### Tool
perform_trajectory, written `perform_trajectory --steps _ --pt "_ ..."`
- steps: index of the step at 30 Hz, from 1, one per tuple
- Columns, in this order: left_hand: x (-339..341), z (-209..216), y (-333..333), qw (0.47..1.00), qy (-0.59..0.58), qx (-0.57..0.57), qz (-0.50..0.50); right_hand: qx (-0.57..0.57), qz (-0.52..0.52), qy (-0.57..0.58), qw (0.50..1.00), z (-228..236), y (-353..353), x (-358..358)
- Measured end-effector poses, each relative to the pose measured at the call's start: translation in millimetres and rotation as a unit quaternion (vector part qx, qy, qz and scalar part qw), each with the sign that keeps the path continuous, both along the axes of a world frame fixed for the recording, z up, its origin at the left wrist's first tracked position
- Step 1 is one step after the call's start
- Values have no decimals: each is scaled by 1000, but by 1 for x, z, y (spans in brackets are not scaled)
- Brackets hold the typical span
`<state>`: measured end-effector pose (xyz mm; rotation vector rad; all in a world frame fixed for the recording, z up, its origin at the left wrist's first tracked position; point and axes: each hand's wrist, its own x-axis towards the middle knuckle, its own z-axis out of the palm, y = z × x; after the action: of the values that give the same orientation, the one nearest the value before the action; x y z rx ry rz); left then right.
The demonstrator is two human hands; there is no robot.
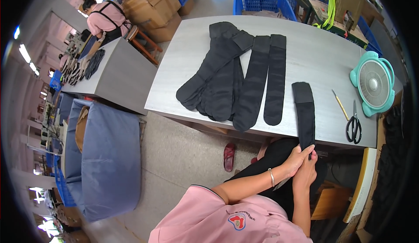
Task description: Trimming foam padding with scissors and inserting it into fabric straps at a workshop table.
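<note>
both hands meet at the near table (305, 33) edge. left hand (298, 159) fingers are wrapped onto the lower end of a black sock (305, 112). right hand (307, 173) sits just under it, against the same end; can't tell how its fingers are set.

risk: most of the sock hangs on the tabletop by friction only, so a hard tug toward the lap likely drags it off the edge or bunches it.

sock's long axis runs away from the person, cuff end far, foot end at the hands. scissors (354, 125) and a small fan (373, 82) lie to its right, well apart.
</note>
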<state>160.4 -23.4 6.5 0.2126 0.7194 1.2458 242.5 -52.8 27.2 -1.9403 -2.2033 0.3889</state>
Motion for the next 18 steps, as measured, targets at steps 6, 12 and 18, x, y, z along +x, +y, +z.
perform_trajectory --steps 6,12,18 --pt "-1 2 -1 999 -31 -15 10 41 23 4 999 -10 2 7" --pt "-4 10 -4 998 12 -46 -31 28 -14 -70 997 14 -40 1" --pt "-2 7 6 999 41 23 9 49 21 -22 998 -21 12 6"
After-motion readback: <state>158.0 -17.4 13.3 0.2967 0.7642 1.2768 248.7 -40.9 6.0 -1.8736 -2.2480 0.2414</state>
